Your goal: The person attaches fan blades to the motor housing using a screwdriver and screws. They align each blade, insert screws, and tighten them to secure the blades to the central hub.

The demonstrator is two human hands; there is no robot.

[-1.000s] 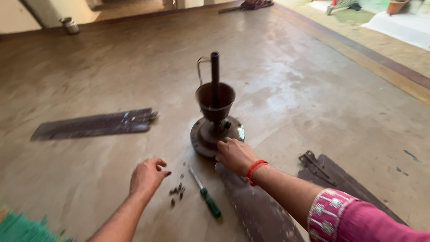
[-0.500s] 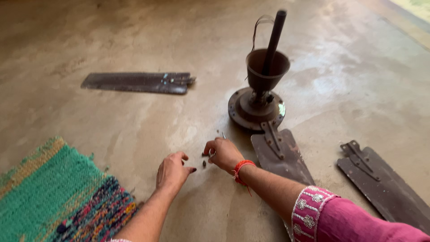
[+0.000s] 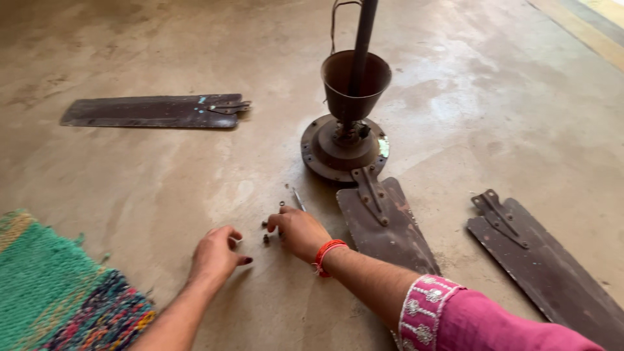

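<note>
Both hands have edged closer together since half a second ago. Nearest, the left hand [image 3: 214, 253] rests curled on the floor, holding nothing visible. Just beside it, the right hand [image 3: 300, 232] bends its fingertips over small dark screws [image 3: 266, 238]; whether it pinches one cannot be told. Tiny, hard and light, they look apt to roll, best pinched between fingertips. Beyond the right hand lies a stiff brown fan blade [image 3: 383, 224], then the heavy fan motor [image 3: 344, 146].
</note>
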